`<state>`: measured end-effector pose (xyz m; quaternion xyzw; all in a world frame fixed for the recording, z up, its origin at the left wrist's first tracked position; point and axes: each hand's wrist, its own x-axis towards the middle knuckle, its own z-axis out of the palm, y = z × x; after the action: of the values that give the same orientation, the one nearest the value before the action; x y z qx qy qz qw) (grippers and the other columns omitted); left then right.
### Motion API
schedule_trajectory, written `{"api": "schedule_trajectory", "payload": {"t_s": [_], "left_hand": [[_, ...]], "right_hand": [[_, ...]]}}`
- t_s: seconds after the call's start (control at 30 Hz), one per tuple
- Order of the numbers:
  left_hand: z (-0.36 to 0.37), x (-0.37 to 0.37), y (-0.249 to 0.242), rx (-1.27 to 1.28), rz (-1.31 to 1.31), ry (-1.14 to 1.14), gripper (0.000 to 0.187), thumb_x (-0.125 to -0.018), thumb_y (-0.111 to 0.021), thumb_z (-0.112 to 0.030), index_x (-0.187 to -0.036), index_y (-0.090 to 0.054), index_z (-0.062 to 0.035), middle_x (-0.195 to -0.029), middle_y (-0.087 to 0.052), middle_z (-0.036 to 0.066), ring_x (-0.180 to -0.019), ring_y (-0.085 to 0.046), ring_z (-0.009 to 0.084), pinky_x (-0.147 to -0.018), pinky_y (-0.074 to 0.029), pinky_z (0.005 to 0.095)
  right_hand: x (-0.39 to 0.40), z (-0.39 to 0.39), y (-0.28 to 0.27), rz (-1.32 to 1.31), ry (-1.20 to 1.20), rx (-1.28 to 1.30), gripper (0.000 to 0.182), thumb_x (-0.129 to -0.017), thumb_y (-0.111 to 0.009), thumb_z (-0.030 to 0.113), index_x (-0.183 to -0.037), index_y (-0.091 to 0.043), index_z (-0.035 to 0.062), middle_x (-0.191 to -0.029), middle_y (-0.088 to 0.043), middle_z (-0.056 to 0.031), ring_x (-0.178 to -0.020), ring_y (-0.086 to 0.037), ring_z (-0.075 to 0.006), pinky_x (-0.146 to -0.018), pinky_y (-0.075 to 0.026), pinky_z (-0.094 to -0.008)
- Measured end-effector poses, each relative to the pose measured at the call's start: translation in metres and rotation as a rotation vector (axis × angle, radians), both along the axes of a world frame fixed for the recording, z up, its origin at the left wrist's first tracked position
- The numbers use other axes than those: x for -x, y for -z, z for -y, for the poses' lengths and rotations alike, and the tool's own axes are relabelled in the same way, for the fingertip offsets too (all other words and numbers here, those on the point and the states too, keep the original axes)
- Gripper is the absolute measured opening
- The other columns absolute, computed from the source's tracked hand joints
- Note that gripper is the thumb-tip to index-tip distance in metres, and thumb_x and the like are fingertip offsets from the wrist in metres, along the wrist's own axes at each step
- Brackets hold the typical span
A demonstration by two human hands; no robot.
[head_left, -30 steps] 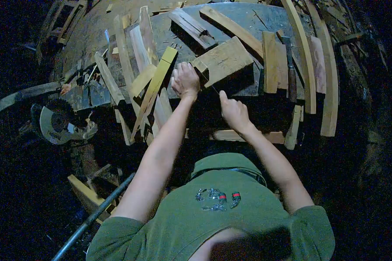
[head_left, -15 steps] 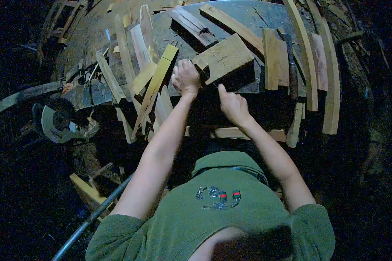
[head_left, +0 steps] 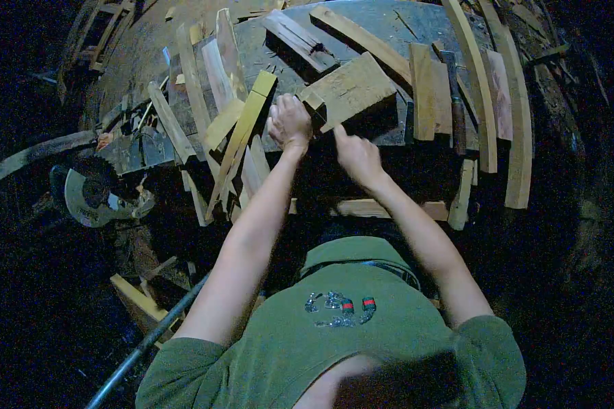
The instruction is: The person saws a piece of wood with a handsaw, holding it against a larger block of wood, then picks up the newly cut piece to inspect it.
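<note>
Wooden block (head_left: 358, 88) lies before a shirt (head_left: 334, 341) with red-banded emblem (head_left: 348, 307).

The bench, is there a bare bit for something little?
On the bench, try the far patch between the slanted plank and the curved strip; one sliver lies there. A smaller, littered gap separates the yellow stick and dark-spotted block. Left is crowded with sticks, right with boards, middle with the big block.
</note>
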<state>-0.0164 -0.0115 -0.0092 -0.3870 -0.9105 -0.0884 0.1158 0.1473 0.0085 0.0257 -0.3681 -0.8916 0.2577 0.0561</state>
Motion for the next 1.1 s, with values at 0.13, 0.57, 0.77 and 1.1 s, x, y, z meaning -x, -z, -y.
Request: {"api": "schedule_trajectory", "payload": {"t_s": [0.13, 0.57, 0.77, 1.1], "left_hand": [[0.0, -0.002, -0.002, -0.006, -0.028, -0.008, 0.017, -0.085, -0.044, -0.025, -0.078, -0.051, -0.011, -0.081, -0.053, 0.005, -0.078, -0.054, 0.0238, -0.062, -0.043, 0.0382], [-0.003, -0.014, -0.011, 0.037, 0.001, -0.011, 0.017, -0.085, -0.045, -0.024, -0.08, -0.055, -0.0105, -0.082, -0.055, 0.005, -0.077, -0.055, 0.023, -0.062, -0.043, 0.0376], [-0.003, -0.01, -0.003, -0.008, -0.008, 0.006, 0.018, -0.086, -0.044, -0.024, -0.079, -0.053, -0.0103, -0.082, -0.054, 0.006, -0.078, -0.054, 0.024, -0.063, -0.044, 0.0388], [-0.002, -0.01, 0.005, -0.049, -0.055, 0.044, 0.018, -0.086, -0.044, -0.024, -0.079, -0.053, -0.01, -0.083, -0.054, 0.005, -0.077, -0.054, 0.0241, -0.062, -0.044, 0.039]], "right_hand": [[0.055, -0.016, 0.009, -0.083, 0.058, -0.069, 0.024, -0.082, -0.043, 0.013, -0.105, -0.047, 0.01, -0.059, -0.06, -0.0163, -0.053, -0.062, -0.0322, -0.046, -0.05, -0.0459], [0.037, -0.012, 0.0, -0.029, 0.05, -0.082, 0.018, -0.08, -0.043, 0.01, -0.097, -0.047, 0.0055, -0.056, -0.059, -0.0163, -0.05, -0.061, -0.0323, -0.043, -0.049, -0.0447], [-0.039, 0.016, -0.009, 0.06, 0.014, 0.051, 0.021, -0.081, -0.041, 0.009, -0.101, -0.046, 0.0057, -0.059, -0.059, -0.0187, -0.054, -0.06, -0.0349, -0.046, -0.049, -0.0463], [0.037, -0.012, 0.017, -0.05, 0.043, -0.081, 0.015, -0.084, -0.041, 0.014, -0.096, -0.046, 0.0097, -0.058, -0.06, -0.0149, -0.055, -0.062, -0.0315, -0.045, -0.049, -0.0456]]}}
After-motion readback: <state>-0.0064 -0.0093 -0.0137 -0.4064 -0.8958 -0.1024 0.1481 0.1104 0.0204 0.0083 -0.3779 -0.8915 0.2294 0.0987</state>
